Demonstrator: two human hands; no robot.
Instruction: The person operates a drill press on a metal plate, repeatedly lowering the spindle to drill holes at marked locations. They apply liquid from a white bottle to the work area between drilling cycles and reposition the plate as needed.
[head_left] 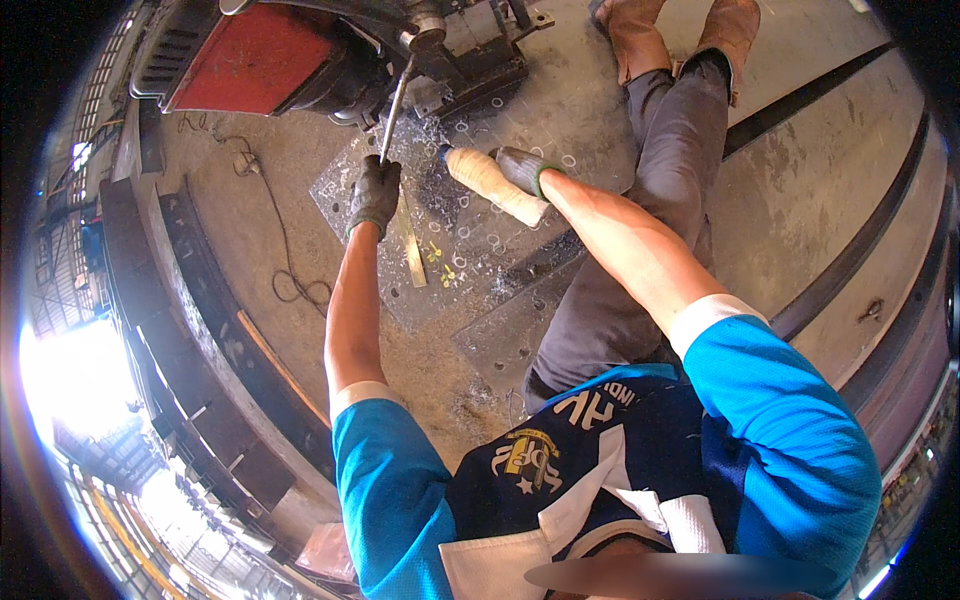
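1. A slim metal bar (398, 105) was gripped at its lower end by the gloved left hand (375, 192), in the upper middle of the frame. The left fingers were seen curled shut around it.

2. The bar's top end was met by the hub (427, 33) of a red and black machine (255, 60) that was seen across the upper left. If the hold were loosened, the bar could be swung out of the glove by a load at the hub.

3. A tan, bottle-like object (490, 185) with a dark tip was touched along its upper right side by the gloved right hand (523, 168), right of the bar. Whether it was pinched by the right fingers or merely leaned against cannot be told, as they were partly hidden. If only leaned against, it could be dropped.

4. Beneath both hands, a dark metal plate (475, 215) marked with pale rings was strewn with shavings (430, 130). Glove fabric could be snagged by them if the plate were brushed.

5. A flat yellowish strip (411, 245) was left lying just below the left hand; it could be knocked askew by a low sweep of the wrist.

6. A cable (270, 195) was looped over the floor at left, well apart from both hands; it could be tugged if the machine were shifted, supposing the two were joined.
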